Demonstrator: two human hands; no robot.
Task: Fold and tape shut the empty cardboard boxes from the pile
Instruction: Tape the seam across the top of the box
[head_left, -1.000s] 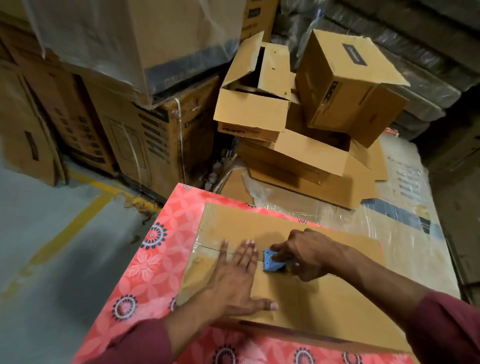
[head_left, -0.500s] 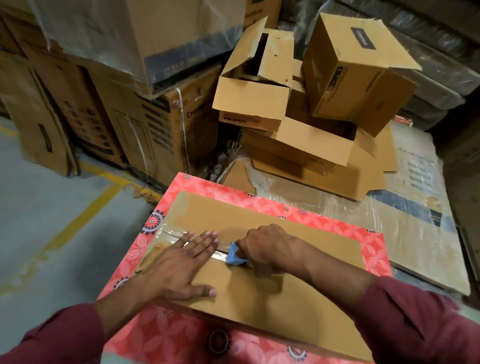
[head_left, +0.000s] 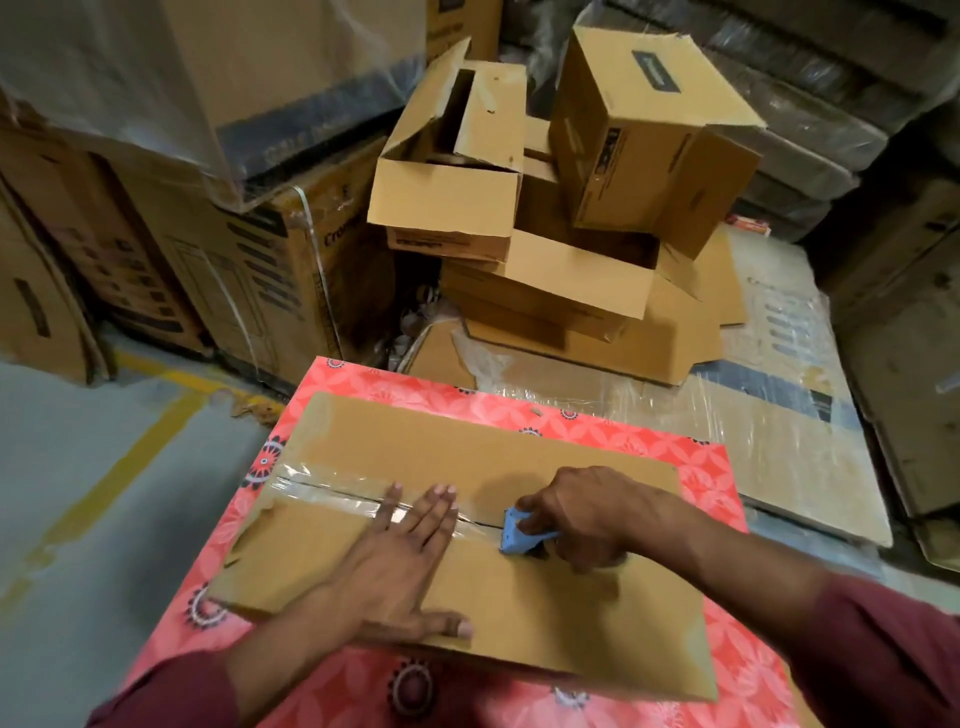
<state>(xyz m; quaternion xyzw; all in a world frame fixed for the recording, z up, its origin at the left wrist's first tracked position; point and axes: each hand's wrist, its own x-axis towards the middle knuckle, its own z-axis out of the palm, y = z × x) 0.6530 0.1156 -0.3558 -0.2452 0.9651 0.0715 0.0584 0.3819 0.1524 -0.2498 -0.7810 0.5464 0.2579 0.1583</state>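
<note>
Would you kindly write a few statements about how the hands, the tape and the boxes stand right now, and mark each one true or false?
1. The left hand lies flat on the cardboard box. True.
2. The right hand is empty. False: it grips a blue tape dispenser.
3. Clear tape already covers the left part of the box's seam. True.
4. The box rests on bare concrete. False: it rests on a red floral surface.
5. The pile of boxes behind contains only sealed boxes. False: several have open flaps.
</note>
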